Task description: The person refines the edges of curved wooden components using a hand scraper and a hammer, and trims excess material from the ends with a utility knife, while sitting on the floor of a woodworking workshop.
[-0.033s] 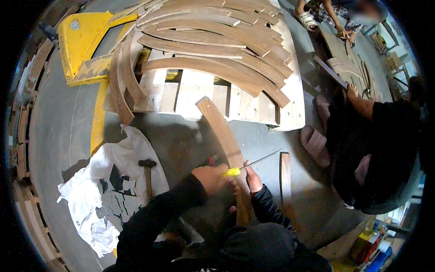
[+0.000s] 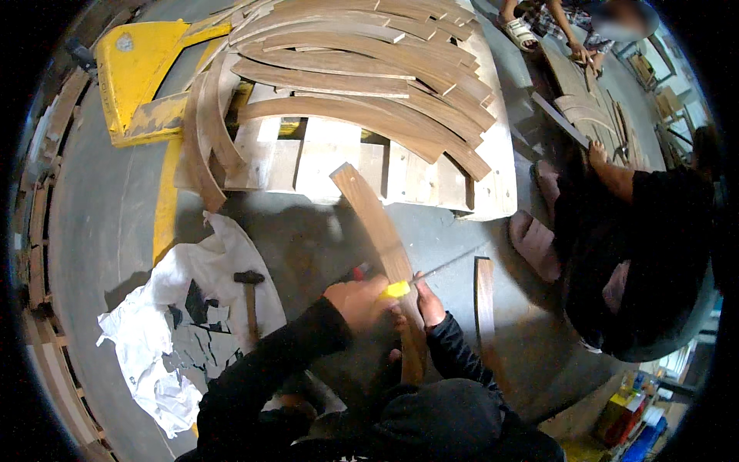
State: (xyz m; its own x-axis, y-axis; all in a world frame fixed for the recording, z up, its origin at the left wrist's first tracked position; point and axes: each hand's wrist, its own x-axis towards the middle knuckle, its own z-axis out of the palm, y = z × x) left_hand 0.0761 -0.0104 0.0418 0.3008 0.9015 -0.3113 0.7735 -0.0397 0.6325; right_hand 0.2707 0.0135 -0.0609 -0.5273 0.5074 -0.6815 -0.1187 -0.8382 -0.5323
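Note:
A curved strip of brown wood [image 2: 373, 219] slants from near my body up to the pallet's front edge. My left hand [image 2: 352, 304] is closed around the yellow handle of a tool with a long, thin metal shaft [image 2: 450, 266]. The frames do not show whether it is a file or a screwdriver. Its shaft, blurred now, crosses the strip and sticks out to the right. My right hand [image 2: 430, 306] grips the strip's right edge just below the shaft, thumb pointing up. The strip's lower part runs down between my arms.
Many curved wooden strips [image 2: 331, 65] lie stacked on a pale pallet [image 2: 331, 165], beside a yellow pallet jack [image 2: 135, 69]. A hammer [image 2: 250, 300] rests on a white sack [image 2: 181, 266]. Another strip [image 2: 483, 296] lies to my right. Co-workers [image 2: 639, 262] sit at the right.
My left hand and the yellow handle have shifted slightly to the right and up, and the shaft is now blurred. My right hand and the strip have hardly moved.

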